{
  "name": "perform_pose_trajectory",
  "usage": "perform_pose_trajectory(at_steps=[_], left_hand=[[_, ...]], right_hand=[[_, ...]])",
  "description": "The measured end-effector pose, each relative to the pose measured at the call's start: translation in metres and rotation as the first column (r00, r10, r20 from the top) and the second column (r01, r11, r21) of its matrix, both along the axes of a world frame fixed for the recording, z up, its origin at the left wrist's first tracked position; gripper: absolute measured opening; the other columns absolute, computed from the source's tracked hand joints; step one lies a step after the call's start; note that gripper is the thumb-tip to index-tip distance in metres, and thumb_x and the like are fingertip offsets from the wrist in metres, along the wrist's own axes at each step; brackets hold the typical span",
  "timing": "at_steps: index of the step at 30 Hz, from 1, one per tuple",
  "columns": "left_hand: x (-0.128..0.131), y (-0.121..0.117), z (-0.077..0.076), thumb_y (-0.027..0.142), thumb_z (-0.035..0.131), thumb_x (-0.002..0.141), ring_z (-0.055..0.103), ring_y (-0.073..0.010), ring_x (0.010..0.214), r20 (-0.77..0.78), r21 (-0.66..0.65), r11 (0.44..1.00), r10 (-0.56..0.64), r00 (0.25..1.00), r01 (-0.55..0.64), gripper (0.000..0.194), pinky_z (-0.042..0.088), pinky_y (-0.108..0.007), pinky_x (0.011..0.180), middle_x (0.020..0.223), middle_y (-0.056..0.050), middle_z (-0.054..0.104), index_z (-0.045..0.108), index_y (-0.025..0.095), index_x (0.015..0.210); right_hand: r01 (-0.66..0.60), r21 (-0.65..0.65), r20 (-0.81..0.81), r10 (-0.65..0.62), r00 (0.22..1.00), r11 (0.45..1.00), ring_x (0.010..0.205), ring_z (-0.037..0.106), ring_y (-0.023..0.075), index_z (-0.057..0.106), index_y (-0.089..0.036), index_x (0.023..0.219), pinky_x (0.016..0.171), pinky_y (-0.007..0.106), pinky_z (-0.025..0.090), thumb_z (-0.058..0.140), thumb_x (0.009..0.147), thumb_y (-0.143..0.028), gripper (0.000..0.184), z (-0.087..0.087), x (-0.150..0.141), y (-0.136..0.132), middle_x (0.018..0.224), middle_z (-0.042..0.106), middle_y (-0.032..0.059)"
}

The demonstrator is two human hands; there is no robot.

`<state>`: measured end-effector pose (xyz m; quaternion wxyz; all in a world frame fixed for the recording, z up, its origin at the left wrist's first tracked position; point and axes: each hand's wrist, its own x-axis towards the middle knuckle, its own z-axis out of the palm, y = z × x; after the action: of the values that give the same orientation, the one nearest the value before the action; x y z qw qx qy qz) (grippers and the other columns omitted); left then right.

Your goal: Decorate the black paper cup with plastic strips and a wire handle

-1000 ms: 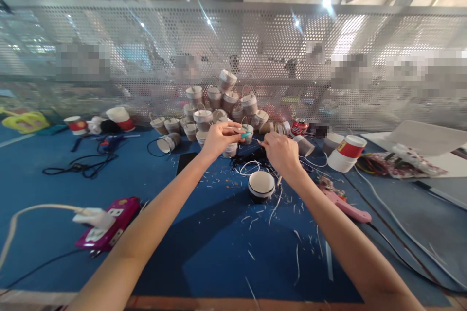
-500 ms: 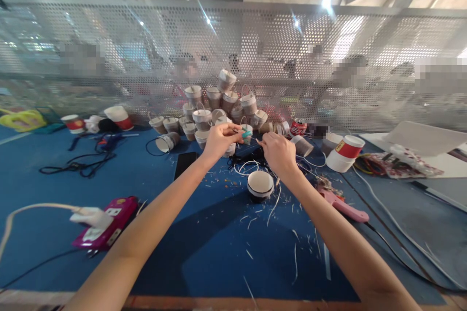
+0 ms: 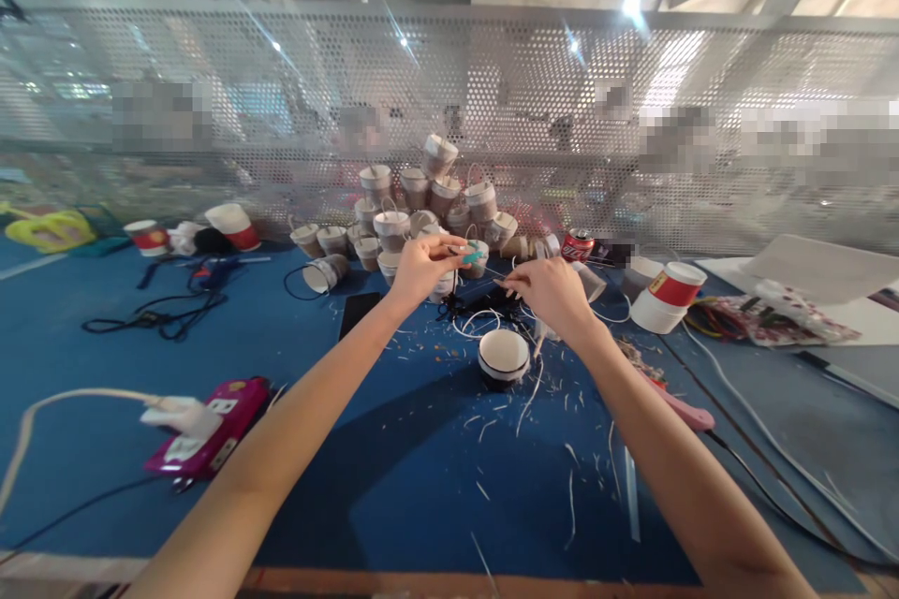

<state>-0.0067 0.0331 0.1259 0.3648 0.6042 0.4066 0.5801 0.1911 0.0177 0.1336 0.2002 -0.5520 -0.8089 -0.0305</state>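
Note:
My left hand (image 3: pixel 421 264) is raised over the blue table (image 3: pixel 295 393), fingers pinched round a small teal-handled tool (image 3: pixel 473 255). My right hand (image 3: pixel 552 292) is close beside it, fingers pinched on a thin white cord (image 3: pixel 506 279) that runs toward the tool. Below them, loops of white cord (image 3: pixel 478 323) lie on the table. A small round cup with a white inside (image 3: pixel 503 357) stands in front of the hands. Behind them rises a pile of several small grey cups with wire handles (image 3: pixel 421 206).
A pink power strip (image 3: pixel 211 426) with a white plug sits at the left. A pink glue gun (image 3: pixel 678 407) lies right of my right arm. Red-and-white paper cups (image 3: pixel 670 292), a red can (image 3: pixel 577 245), black cables (image 3: pixel 165 314) and cord scraps are about. A perforated metal screen (image 3: pixel 492 94) backs the table.
My right hand has moved slightly right and down, away from the left hand, drawing the cord. The left hand has stayed almost still.

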Motion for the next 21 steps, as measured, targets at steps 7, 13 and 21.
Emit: perform_pose_trajectory(at_steps=[7, 13, 21], left_hand=[[0.003, 0.001, -0.004, 0.023, 0.079, 0.056, 0.068, -0.0182, 0.075, 0.085, -0.058, 0.997, -0.039, 0.996, 0.044, 0.034, 0.054, -0.036, 0.080, 0.083, -0.008, 0.073, 0.067, 0.011, 0.085], [0.005, -0.001, -0.002, 0.020, 0.080, 0.055, 0.068, -0.0162, 0.070, 0.198, -0.146, 0.987, -0.035, 0.980, 0.065, 0.031, 0.053, -0.035, 0.081, 0.077, -0.007, 0.073, 0.067, 0.011, 0.082], [0.008, 0.008, -0.016, 0.014, 0.080, 0.053, 0.067, -0.0147, 0.070, 0.323, -0.245, 0.968, 0.035, 0.946, 0.048, 0.031, 0.053, -0.030, 0.075, 0.075, -0.006, 0.072, 0.067, 0.011, 0.081]], right_hand=[[0.124, 0.046, 0.043, -0.126, 0.991, 0.991, 0.078, 0.065, 0.0206, 0.074, -0.024, 0.084, 0.061, 0.026, 0.038, 0.057, 0.083, -0.032, 0.019, -0.001, -0.006, -0.003, 0.081, 0.072, 0.0067], [0.102, 0.127, 0.024, -0.106, 0.994, 0.987, 0.082, 0.062, 0.0185, 0.070, -0.020, 0.080, 0.061, 0.026, 0.035, 0.052, 0.086, -0.027, 0.020, -0.008, -0.009, -0.001, 0.085, 0.071, 0.0059], [0.079, 0.246, 0.061, -0.097, 0.993, 0.966, 0.089, 0.057, 0.0188, 0.064, -0.016, 0.085, 0.062, 0.027, 0.033, 0.041, 0.092, -0.026, 0.026, -0.023, -0.014, 0.003, 0.089, 0.067, 0.0083]])
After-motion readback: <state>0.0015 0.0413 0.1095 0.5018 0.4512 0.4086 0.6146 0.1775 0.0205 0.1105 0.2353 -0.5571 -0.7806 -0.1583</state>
